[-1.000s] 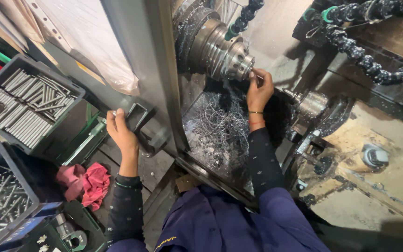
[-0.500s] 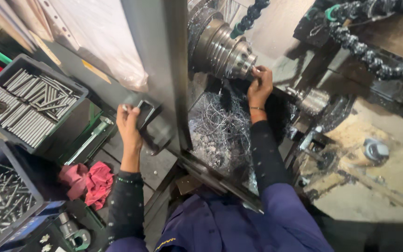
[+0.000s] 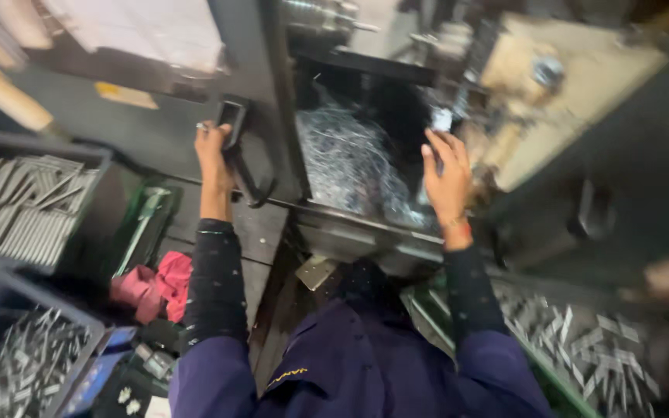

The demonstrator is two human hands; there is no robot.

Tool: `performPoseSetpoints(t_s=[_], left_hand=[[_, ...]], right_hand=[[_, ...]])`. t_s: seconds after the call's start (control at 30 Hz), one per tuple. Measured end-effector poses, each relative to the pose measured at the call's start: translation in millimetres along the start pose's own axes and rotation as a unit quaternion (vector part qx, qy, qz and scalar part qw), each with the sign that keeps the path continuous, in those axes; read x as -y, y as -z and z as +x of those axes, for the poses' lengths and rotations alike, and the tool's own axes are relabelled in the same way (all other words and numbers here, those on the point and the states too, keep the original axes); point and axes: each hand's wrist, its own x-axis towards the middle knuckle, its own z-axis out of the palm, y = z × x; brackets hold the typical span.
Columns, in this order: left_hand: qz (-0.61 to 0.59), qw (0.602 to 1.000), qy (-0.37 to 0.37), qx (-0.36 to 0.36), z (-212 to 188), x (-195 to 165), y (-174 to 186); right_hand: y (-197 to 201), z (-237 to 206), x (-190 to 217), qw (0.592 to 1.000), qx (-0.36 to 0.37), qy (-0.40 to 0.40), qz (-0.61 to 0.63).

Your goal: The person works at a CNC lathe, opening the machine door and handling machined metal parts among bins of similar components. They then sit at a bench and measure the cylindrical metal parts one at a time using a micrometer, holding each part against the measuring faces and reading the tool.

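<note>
1. The door handle (image 3: 234, 147), a black bar on the grey machine door (image 3: 265, 85), sits just left of the opening; the left hand (image 3: 212, 151) is wrapped closed round its upper end. Keeping the whole palm on the bar looks the surest hold for sliding the door.
2. The right hand (image 3: 447, 174) is inside the opening, fingers spread and holding nothing, above the swarf (image 3: 346, 159). It looks wise to bring it fully outside the door's path before the door travels.
3. That tangle of chips is sharp; bare fingers are best kept off it.
4. The view is blurred, so steadying the head would likely help.
5. Trays of metal rods (image 3: 17, 213) stand to the left, a red rag (image 3: 156, 282) below.
</note>
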Motion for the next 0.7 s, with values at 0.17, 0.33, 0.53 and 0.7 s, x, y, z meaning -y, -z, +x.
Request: performPoseSetpoints(t_s=[0.17,0.33,0.53,0.7], left_hand=[[-0.007,1.000,-0.022,0.012,-15.4,11.2,-25.8],[-0.071,0.995,0.031,0.067,-61.5,17.2,-85.3],[0.018,0.992,-0.010,0.126,-114.2,37.4,-154.9],[0.046,0.986,-0.036,0.155,-156.3,65.5,-211.0]], right_hand=[[167.7,-105.4,40.1,0.980,-0.142,-0.009,-0.136],[320.8,-140.2,34.8,0.929,-0.344,-0.020,-0.134],[383.5,-121.5,7.9,0.937,-0.331,-0.012,-0.109],[389.3,-92.9,-7.7,0.894,-0.313,-0.032,-0.319]])
